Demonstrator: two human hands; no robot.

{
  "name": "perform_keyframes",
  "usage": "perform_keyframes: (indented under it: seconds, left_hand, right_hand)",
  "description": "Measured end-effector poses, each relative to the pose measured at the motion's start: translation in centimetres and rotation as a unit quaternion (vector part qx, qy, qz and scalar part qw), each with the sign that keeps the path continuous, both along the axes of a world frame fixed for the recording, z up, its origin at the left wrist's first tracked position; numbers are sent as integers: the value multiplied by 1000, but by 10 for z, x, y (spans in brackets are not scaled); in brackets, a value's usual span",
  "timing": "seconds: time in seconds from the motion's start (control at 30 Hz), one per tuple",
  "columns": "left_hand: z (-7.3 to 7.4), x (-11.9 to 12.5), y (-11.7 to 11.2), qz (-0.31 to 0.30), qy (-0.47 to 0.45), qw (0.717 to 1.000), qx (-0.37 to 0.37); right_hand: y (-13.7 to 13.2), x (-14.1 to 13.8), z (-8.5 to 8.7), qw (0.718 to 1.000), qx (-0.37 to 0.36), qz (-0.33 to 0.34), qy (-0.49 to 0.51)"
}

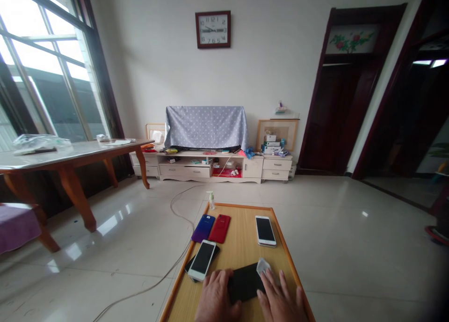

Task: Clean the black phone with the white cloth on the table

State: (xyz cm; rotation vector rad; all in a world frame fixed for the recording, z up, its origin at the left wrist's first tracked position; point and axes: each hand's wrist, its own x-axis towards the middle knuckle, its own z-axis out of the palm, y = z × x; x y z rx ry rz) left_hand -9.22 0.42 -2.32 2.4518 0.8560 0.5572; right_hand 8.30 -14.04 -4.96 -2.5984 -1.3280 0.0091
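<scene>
A low wooden table [242, 237] stands in front of me. Both hands rest on a black phone [245, 281] lying flat near its front edge. My left hand [216, 296] lies flat on the phone's left side, fingers stretched out. My right hand [278, 298] presses a small white cloth [263, 267] against the phone's right corner. A white phone [202, 259] lies on top of another black phone just left of my left hand. Farther back lie a blue-purple phone [203, 228], a red phone [220, 228] and a white phone [265, 230] with a dark screen.
A small pump bottle [211, 200] stands at the table's far left corner. A cable [171, 270] trails over the tiled floor on the left. A long wooden table [70, 153] stands by the window. A TV cabinet [210, 165] with a covered screen lines the far wall.
</scene>
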Motion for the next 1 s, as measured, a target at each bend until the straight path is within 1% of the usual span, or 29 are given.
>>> perform_keyframes:
  seconds: [0.07, 0.1, 0.17, 0.23, 0.27, 0.37, 0.43, 0.47, 0.53, 0.63, 0.67, 0.7, 0.73, 0.87, 0.9, 0.93, 1.0]
  left_hand:
    - [-1, 0, 0, 1, -2, 1000, 1]
    - [-1, 0, 0, 1, -2, 1000, 2]
    - [0, 0, -1, 4, 0, 1000, 3]
    - [2, -1, -2, 8, 3, 1000, 2]
    - [3, -1, -2, 9, 6, 1000, 1]
    - [5, -2, 0, -5, 23, 1000, -4]
    - [5, -2, 1, -14, 35, 999, -4]
    - [4, -2, 2, -12, 37, 999, -3]
    - [2, -1, 1, -1, 30, 1000, 1]
    - [0, -1, -1, 3, 17, 1000, 9]
    - [0, -1, -1, 2, 17, 1000, 11]
    - [0, -1, -2, 3, 17, 1000, 13]
    - [1, -1, -2, 6, 20, 1000, 14]
    - [5, -3, 0, -5, 48, 999, 6]
    - [5, -3, 0, -9, 51, 999, 3]
    - [5, -3, 1, -8, 49, 999, 1]
    - [3, -3, 1, -1, 31, 1000, 2]
  right_hand:
    - [-11, 2, -4, 1000, -12, 1, 12]
    - [-13, 2, -3, 1000, -15, -4, 13]
    - [-9, -3, 3, 1000, -17, -18, 10]
    - [4, -15, 11, 1000, -10, -14, 12]
    - [12, -23, 13, 1000, -6, 7, 20]
    - [29, -47, 15, 994, 19, 102, 41]
    - [33, -52, 14, 987, 31, 146, 53]
    - [33, -49, 14, 987, 34, 147, 56]
    - [31, -36, 16, 992, 32, 109, 50]
    - [30, -18, 19, 999, 29, 6, 19]
    - [32, -16, 19, 999, 27, -12, 15]
    - [34, -18, 20, 999, 26, -13, 16]
    - [36, -23, 19, 1000, 24, 0, 20]
    - [42, -51, 17, 991, 28, 115, 55]
    - [42, -55, 17, 989, 31, 131, 61]
    - [42, -56, 16, 988, 34, 137, 63]
    - [40, -49, 15, 991, 36, 118, 58]
